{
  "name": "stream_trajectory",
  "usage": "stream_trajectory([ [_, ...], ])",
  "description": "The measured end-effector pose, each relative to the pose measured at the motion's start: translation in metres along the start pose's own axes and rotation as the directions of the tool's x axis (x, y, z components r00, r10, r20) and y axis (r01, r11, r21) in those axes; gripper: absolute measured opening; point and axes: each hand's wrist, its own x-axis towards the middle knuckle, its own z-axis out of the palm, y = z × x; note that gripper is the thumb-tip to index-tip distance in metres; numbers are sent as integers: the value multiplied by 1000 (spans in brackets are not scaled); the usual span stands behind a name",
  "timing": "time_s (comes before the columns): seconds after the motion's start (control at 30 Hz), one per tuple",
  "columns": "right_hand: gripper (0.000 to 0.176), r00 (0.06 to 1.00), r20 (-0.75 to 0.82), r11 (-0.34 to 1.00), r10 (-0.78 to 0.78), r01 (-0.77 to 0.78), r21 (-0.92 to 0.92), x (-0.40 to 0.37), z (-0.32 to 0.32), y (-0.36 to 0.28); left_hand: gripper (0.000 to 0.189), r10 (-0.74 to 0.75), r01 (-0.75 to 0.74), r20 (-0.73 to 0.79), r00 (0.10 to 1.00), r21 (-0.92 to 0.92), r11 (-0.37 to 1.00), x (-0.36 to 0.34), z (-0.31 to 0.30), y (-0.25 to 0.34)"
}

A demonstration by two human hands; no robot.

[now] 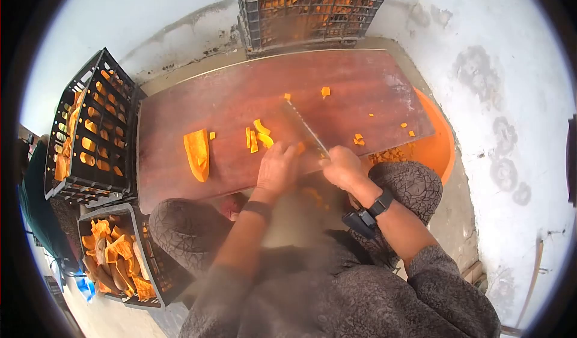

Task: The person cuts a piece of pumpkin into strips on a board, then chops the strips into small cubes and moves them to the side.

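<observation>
In my right hand (344,168) is the handle of a knife (308,126), its blade angled up and to the left over the reddish-brown board (228,112). My left hand (279,168) is at the board's near edge, fingers curled against a small orange pumpkin piece (300,149), partly hidden by the fingers. Left of it lie several pumpkin strips (261,135). Farther left rests a large pumpkin wedge (197,155). Small pumpkin cubes (326,91) are scattered beyond the blade and to the right.
An orange basin (442,140) holding cut pieces sits under the board's right end. Black crates with orange pieces stand at the back (312,13), at the left (99,124) and lower left (120,257). A white wall (505,97) rises on the right.
</observation>
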Motion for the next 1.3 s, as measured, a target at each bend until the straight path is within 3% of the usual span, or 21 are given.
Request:
stream_trajectory([
  [0.17, 33, 999, 14, 996, 39, -40, 76, -11, -14, -12, 23, -49, 49, -14, 999, -35, 998, 1, -3, 3],
  [0.27, 33, 998, -38, 998, -56, 57, 12, -15, -19, -16, 22, -56, 56, 6, 998, -20, 998, 3, -3, 2],
  [0.77, 30, 996, 84, 998, 10, -5, -63, -31, -17, -20, 17, -28, 26, -28, 999, -71, 997, 5, -3, 2],
  [1.3, 22, 962, 268, 976, 46, 14, -218, -10, -32, -34, 28, -62, 65, 24, 998, -143, 988, 0, 3, -5],
])
